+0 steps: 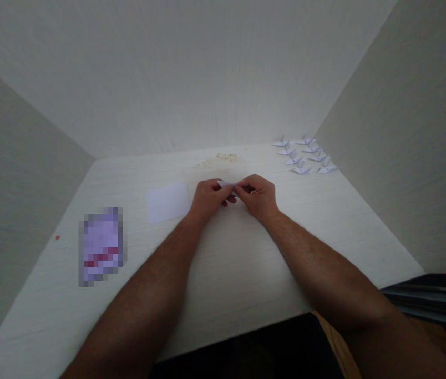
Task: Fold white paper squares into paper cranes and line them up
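Note:
A small piece of folded white paper (226, 185) is held between both hands over the middle of the table. My left hand (210, 196) pinches its left side, thumb on top and fingers beneath. The right end is gripped by my right hand (257, 196), thumb and forefinger pressed together on it. My fingers cover most of the paper, so its exact shape is hidden. Just left of my left hand, a flat white sheet of paper (166, 203) lies on the table.
Several folded paper cranes (301, 157) stand in two rows at the back right. A blurred purple-and-white packet (101, 239) lies at left, near a small red speck (57, 238). Pale walls (207, 79) enclose the white table (242, 273). Brownish marks (226, 157) spot its back edge.

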`<state>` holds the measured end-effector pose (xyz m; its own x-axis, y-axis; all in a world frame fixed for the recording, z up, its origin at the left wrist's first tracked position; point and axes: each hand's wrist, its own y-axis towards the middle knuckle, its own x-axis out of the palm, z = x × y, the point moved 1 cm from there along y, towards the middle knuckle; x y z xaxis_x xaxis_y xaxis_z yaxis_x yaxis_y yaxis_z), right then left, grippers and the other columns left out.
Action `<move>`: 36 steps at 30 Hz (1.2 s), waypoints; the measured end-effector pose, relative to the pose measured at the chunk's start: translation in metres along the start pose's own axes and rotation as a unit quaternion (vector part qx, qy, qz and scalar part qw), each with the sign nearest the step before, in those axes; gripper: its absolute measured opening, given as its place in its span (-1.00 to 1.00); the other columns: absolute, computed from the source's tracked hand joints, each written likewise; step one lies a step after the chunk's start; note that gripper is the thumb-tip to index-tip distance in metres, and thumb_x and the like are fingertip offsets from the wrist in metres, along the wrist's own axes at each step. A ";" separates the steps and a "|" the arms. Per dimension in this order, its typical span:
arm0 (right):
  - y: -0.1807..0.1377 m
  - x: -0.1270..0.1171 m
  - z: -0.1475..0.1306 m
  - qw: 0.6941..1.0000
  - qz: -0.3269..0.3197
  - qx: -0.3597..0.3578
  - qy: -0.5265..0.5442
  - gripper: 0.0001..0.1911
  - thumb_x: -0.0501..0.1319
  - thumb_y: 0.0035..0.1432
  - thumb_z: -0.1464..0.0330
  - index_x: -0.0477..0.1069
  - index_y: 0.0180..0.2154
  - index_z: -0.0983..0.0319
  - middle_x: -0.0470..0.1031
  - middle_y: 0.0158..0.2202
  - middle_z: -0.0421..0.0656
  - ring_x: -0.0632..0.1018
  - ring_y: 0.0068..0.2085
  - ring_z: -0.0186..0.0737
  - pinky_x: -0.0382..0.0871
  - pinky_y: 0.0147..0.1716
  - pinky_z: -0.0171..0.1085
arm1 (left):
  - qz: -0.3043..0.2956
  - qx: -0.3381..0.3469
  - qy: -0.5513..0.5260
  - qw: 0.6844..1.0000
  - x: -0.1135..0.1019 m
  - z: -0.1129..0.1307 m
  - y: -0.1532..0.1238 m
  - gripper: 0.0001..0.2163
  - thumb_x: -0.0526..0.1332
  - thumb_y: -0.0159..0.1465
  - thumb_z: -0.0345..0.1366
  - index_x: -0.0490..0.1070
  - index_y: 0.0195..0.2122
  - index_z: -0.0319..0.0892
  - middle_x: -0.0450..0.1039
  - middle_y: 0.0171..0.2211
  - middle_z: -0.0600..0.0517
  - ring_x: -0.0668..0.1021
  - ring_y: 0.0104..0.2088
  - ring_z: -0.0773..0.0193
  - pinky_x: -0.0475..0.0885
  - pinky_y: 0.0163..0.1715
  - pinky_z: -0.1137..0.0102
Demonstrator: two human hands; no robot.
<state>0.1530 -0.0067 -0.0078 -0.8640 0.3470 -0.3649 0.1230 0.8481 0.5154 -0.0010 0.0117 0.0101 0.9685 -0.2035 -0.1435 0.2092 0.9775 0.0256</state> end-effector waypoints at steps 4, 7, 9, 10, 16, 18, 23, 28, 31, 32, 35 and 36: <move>-0.001 -0.001 -0.001 0.999 -0.016 -0.020 -0.028 -0.87 0.29 0.16 0.30 0.53 -0.43 0.16 0.53 -0.44 -0.21 0.48 -0.40 -0.30 0.39 -0.35 -0.25 | -0.001 -0.016 -0.020 1.000 0.000 -0.001 0.001 -0.83 0.30 0.11 -0.26 0.52 -0.51 -0.26 0.55 -0.57 -0.04 0.57 -0.57 0.29 0.42 -0.58 0.46; -0.001 -0.001 -0.002 0.998 -0.027 -0.046 -0.028 -0.86 0.27 0.18 0.31 0.54 -0.42 0.15 0.53 -0.43 -0.20 0.50 -0.38 -0.29 0.42 -0.32 -0.24 | 0.003 -0.018 -0.017 1.000 0.000 0.001 0.001 -0.84 0.29 0.12 -0.27 0.53 -0.51 -0.26 0.56 -0.57 -0.05 0.57 -0.57 0.29 0.44 -0.57 0.46; -0.001 -0.002 -0.002 0.997 -0.038 -0.058 -0.024 -0.85 0.25 0.20 0.32 0.54 -0.42 0.14 0.54 -0.42 -0.19 0.51 -0.37 -0.29 0.43 -0.31 -0.24 | 0.009 -0.017 -0.017 1.000 0.000 0.002 0.001 -0.84 0.28 0.12 -0.28 0.53 -0.52 -0.25 0.56 -0.58 -0.04 0.55 -0.59 0.31 0.43 -0.58 0.46; -0.001 -0.002 -0.002 0.997 -0.045 -0.058 -0.021 -0.85 0.24 0.20 0.33 0.55 -0.41 0.13 0.55 -0.40 -0.19 0.51 -0.36 -0.29 0.44 -0.30 -0.24 | 0.014 -0.019 -0.015 1.000 0.000 0.003 0.000 -0.84 0.28 0.13 -0.28 0.53 -0.52 -0.25 0.55 -0.58 -0.04 0.54 -0.60 0.32 0.43 -0.59 0.46; 0.000 -0.003 -0.005 0.998 -0.054 -0.038 0.006 -0.87 0.23 0.16 0.39 0.57 -0.36 0.13 0.58 -0.34 -0.18 0.54 -0.32 -0.28 0.46 -0.31 -0.25 | 0.019 -0.022 -0.017 0.999 -0.001 0.000 0.002 -0.82 0.30 0.14 -0.25 0.52 -0.52 -0.24 0.56 -0.58 -0.04 0.52 -0.61 0.34 0.44 -0.57 0.45; 0.000 -0.004 -0.005 0.998 -0.044 -0.035 0.017 -0.87 0.23 0.15 0.39 0.57 -0.37 0.14 0.57 -0.37 -0.18 0.53 -0.33 -0.28 0.45 -0.32 -0.25 | 0.001 -0.021 -0.041 0.999 -0.002 -0.003 0.003 -0.82 0.32 0.13 -0.23 0.53 -0.50 -0.25 0.56 -0.57 -0.04 0.55 -0.59 0.32 0.45 -0.55 0.44; 0.002 -0.004 -0.001 0.998 -0.040 0.034 0.034 -0.96 0.30 0.07 0.36 0.54 -0.41 0.17 0.56 -0.42 -0.21 0.50 -0.41 -0.32 0.42 -0.37 -0.26 | -0.034 -0.002 -0.057 0.998 -0.004 -0.007 0.004 -0.88 0.35 0.06 -0.29 0.57 -0.45 -0.24 0.58 -0.53 -0.03 0.58 -0.52 0.29 0.49 -0.47 0.42; 0.003 -0.003 0.001 0.996 -0.043 0.067 0.046 -0.95 0.31 0.03 0.34 0.53 -0.41 0.18 0.56 -0.43 -0.22 0.50 -0.42 -0.32 0.41 -0.36 -0.26 | -0.039 0.009 -0.032 0.999 -0.005 -0.006 0.003 -0.88 0.35 0.04 -0.31 0.59 -0.41 -0.25 0.59 -0.51 -0.03 0.58 -0.50 0.30 0.48 -0.43 0.42; 0.003 -0.002 0.001 0.996 -0.040 0.066 0.043 -0.96 0.30 0.02 0.35 0.52 -0.43 0.18 0.56 -0.44 -0.22 0.50 -0.42 -0.32 0.41 -0.36 -0.26 | -0.036 0.006 -0.014 0.999 -0.005 -0.005 0.003 -0.88 0.36 0.04 -0.31 0.58 -0.42 -0.25 0.58 -0.52 -0.02 0.57 -0.51 0.30 0.48 -0.43 0.42; 0.003 -0.002 0.001 0.996 -0.041 0.067 0.042 -0.97 0.30 0.02 0.36 0.52 -0.43 0.18 0.56 -0.44 -0.22 0.49 -0.43 -0.32 0.40 -0.37 -0.27 | -0.034 0.006 -0.006 0.999 -0.005 -0.005 0.003 -0.89 0.36 0.04 -0.31 0.58 -0.43 -0.25 0.58 -0.52 -0.02 0.57 -0.51 0.31 0.48 -0.44 0.42; 0.002 -0.001 0.000 0.996 -0.046 0.067 0.046 -0.98 0.30 0.00 0.37 0.51 -0.43 0.18 0.55 -0.45 -0.22 0.48 -0.45 -0.33 0.38 -0.40 -0.28 | -0.030 0.008 0.010 0.999 -0.005 -0.003 0.002 -0.91 0.35 0.04 -0.33 0.59 -0.44 -0.24 0.58 -0.53 -0.01 0.56 -0.51 0.32 0.47 -0.44 0.43; 0.002 -0.001 0.000 0.996 -0.046 0.068 0.046 -0.98 0.29 0.00 0.37 0.51 -0.43 0.18 0.55 -0.45 -0.22 0.48 -0.45 -0.33 0.38 -0.41 -0.29 | -0.030 0.010 0.012 0.999 -0.004 -0.003 0.002 -0.91 0.34 0.04 -0.34 0.59 -0.44 -0.24 0.58 -0.53 -0.01 0.56 -0.51 0.33 0.46 -0.44 0.44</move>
<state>0.1545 -0.0052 -0.0064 -0.9152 0.2325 -0.3293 0.1010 0.9230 0.3712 -0.0052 0.0149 0.0077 0.9509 -0.2594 -0.1691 0.2689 0.9625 0.0355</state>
